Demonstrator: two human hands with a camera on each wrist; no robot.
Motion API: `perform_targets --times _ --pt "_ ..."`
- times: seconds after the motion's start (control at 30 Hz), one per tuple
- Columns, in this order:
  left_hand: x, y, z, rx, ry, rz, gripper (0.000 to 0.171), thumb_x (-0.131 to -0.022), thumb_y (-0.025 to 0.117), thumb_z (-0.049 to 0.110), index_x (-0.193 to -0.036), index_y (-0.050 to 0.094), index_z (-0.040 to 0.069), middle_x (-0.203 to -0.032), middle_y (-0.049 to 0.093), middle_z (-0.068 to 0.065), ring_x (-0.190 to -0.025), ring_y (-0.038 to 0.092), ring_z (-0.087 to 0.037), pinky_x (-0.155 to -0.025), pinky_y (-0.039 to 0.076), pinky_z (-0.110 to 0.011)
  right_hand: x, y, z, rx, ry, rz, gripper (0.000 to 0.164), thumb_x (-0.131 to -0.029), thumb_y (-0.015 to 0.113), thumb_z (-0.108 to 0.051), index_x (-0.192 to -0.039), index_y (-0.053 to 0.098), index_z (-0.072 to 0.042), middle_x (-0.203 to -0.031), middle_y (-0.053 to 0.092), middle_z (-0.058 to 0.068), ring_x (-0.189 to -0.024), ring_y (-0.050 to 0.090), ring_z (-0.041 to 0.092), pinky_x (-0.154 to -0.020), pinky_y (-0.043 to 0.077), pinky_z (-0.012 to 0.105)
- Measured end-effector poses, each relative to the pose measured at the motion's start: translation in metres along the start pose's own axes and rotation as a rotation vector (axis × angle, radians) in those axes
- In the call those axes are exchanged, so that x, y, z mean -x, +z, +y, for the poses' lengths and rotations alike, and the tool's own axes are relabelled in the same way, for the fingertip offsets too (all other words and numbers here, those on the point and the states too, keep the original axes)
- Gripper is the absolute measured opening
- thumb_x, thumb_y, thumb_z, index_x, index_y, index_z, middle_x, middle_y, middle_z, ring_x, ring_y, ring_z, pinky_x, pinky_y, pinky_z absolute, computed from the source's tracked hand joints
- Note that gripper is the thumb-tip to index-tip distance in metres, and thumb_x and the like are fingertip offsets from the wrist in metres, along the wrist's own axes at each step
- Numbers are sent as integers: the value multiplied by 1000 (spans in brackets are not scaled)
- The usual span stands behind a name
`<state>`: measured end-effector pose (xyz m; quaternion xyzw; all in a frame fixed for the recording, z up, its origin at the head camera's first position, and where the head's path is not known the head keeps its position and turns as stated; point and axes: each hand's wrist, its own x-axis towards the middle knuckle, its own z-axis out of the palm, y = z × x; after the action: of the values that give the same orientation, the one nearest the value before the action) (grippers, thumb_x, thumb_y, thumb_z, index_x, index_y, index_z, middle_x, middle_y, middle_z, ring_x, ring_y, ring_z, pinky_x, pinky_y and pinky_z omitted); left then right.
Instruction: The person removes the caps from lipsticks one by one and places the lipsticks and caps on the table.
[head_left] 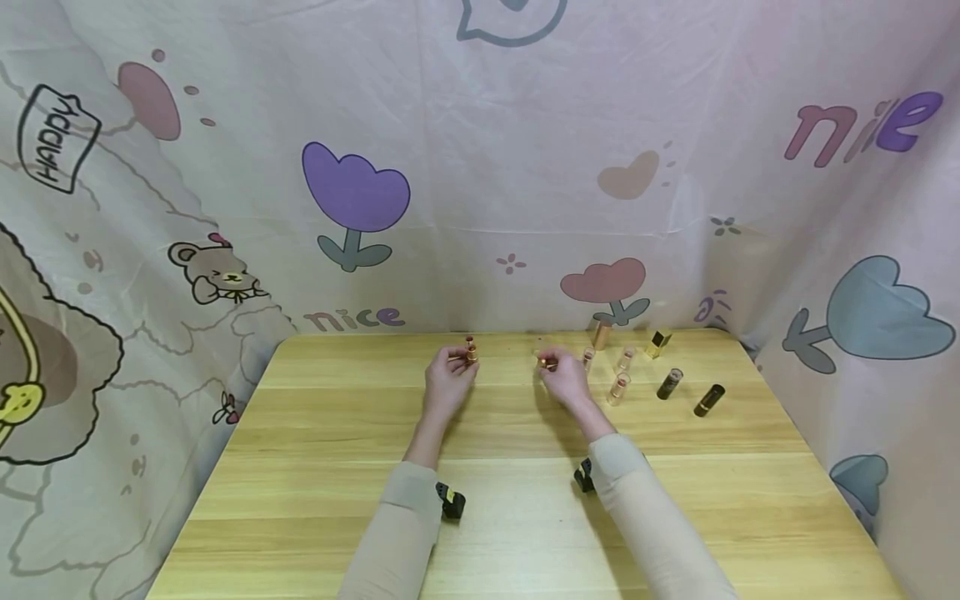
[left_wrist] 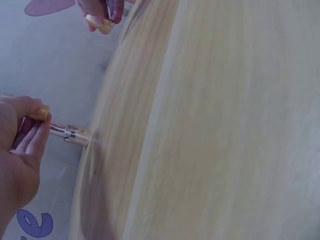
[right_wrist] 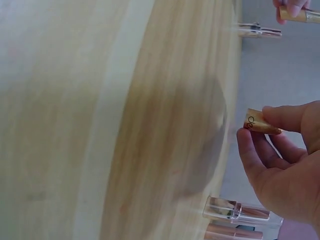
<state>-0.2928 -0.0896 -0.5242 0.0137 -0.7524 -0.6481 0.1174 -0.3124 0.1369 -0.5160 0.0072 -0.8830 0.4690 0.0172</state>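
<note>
Your left hand (head_left: 448, 380) pinching a gold tube (left_wrist: 43, 114) above the wooden table (head_left: 322, 425), your right hand (head_left: 566, 379) pinching a gold piece (right_wrist: 256, 120), possibly a cap, lipsticks (head_left: 618, 389) standing nearby.

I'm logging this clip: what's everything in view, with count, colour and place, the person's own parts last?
Gold piece: 1, gold, in the left hand
Lettered piece: 1, gold with dark lettering, in the right hand
Upright tube: 1, pinkish gold, near the left hand
Clear tubes: 3, clear and pinkish, right of the right hand
Copper tube: 1, copper, table's back edge
Square tube: 1, gold and black, back right
Black tubes: 2, black, rightmost
Table: 1, light wood, under everything
Cloth: sheet count unclear, pale with coloured prints, around the table
Wrist cameras: 2, black, by the cuffs
Hands: 2, over the table
Sleeves: 2, beige, bottom of head view
</note>
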Motion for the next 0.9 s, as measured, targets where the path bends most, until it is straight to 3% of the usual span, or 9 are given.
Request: perform_targets --times 0.2,0.63,0.9 --pt "0 -1 0 -6 -17 7 30 -89 76 -4 -114 61 -4 -119 69 -24 -113 71 -37 -95 61 -33 -1 2 1 15 22 -25 28 -95 67 2 -122 67 5 -117 71 22 -110 67 36 -96 58 46" --pt "-1 -3 -4 -23 -9 8 29 -88 78 -4 -112 61 -3 -116 69 -21 -111 70 -36 -94 61 -33 -5 5 10 140 -2 -31 17 -92 71 0 -109 71 3 -104 74 18 -99 69 33 -93 57 47" --pt "-1 -5 -6 -54 0 2 29 -88 77 -6 -112 61 -3 -116 69 -22 -111 70 -36 -96 61 -36 -3 3 6 129 31 -74 35 -92 74 -5 -125 68 4 -114 73 19 -107 69 33 -100 55 47"
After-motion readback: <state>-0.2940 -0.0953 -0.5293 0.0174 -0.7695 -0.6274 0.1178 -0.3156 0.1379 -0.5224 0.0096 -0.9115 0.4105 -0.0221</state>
